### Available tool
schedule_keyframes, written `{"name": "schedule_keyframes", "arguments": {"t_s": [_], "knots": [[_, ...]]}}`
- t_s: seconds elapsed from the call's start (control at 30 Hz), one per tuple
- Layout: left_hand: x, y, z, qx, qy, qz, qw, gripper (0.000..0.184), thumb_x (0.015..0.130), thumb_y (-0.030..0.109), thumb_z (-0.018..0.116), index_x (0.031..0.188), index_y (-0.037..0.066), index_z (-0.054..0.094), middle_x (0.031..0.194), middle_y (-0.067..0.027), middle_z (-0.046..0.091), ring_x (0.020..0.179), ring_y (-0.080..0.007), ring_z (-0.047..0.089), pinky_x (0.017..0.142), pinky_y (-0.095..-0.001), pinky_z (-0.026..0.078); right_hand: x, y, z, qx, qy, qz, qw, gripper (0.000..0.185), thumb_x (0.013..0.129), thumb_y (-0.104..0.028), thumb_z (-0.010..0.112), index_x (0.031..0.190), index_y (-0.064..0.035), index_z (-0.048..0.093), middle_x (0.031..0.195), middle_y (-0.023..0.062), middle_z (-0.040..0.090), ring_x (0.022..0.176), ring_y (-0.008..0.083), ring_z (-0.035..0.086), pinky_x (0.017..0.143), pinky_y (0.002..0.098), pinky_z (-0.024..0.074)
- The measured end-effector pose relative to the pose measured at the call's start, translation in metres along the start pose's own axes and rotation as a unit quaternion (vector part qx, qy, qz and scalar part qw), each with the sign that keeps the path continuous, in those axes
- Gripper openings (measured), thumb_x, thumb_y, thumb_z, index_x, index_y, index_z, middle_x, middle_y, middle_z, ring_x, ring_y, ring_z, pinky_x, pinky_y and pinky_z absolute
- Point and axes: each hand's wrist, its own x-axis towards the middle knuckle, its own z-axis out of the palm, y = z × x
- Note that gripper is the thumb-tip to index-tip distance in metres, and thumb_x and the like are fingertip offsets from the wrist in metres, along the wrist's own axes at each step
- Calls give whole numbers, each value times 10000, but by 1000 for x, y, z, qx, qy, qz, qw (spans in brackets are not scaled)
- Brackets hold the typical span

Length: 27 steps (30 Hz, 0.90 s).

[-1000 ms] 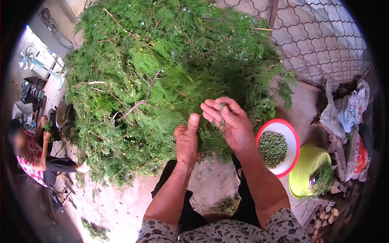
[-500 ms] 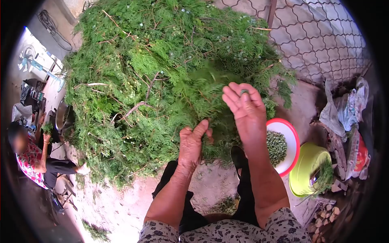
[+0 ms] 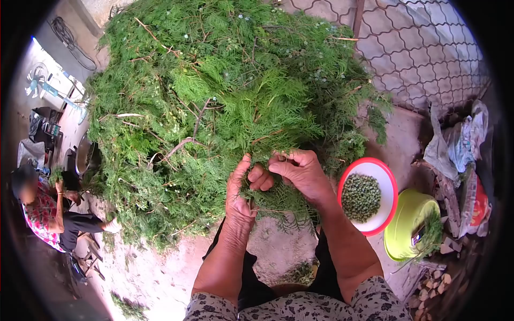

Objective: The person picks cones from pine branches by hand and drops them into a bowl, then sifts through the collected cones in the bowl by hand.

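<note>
My left hand (image 3: 243, 184) is closed around the stem of a feathery green cypress branch (image 3: 267, 115), whose fronds fan out away from me over a large heap of similar branches (image 3: 155, 107). Beside it, my right hand (image 3: 301, 174) pinches at the lower fronds with thumb and forefinger. What lies between those fingertips is too small to make out. To the right of my right forearm stands a white basin with a red rim (image 3: 395, 187), holding many small round green cones (image 3: 361, 198).
A lime-green tub (image 3: 396, 235) with a sprig on it stands right of the basin. Wire mesh (image 3: 423, 59), sacks (image 3: 460, 144) and cut wood (image 3: 431, 286) line the right side. At left, another person (image 3: 45, 211) sits handling greenery near a fan (image 3: 40, 80).
My right hand has moved down and left from above the basin side, where it held a small green cone, to the branch. The branch in my left hand has steadied, its fronds now sharp.
</note>
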Motion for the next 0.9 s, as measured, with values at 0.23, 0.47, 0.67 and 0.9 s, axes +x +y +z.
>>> {"name": "schedule_keyframes", "arguments": {"t_s": [0.23,0.47,0.67,0.9], "knots": [[-7,-5,12,100,37,21,994,183,865,199,567,900,23,532,525,52,337,411,-64,299,429,-221,294,1,0,5,-47,30,-75,996,236,786,-74,649,1004,13,617,762,9,592,626,53,504,552,207,426],[-9,-4,14,88,48,3,995,164,840,189,612,900,46,561,508,47,333,411,-72,299,430,-233,275,7,13,3,-109,71,-178,975,140,762,-34,654,883,10,599,732,8,578,601,52,481,548,210,417],[-11,-15,20,134,62,22,989,175,858,230,590,895,59,578,496,66,313,400,-58,267,426,-228,252,-1,14,9,16,241,-96,966,57,785,-18,625,837,-7,604,694,-2,551,613,37,475,533,200,399],[-11,-3,6,32,-39,-7,999,210,887,292,539,874,83,559,476,63,334,368,-74,247,429,-240,250,4,-4,-33,353,241,-62,902,138,845,-37,536,982,-25,556,767,60,569,590,129,512,508,263,428]]}}
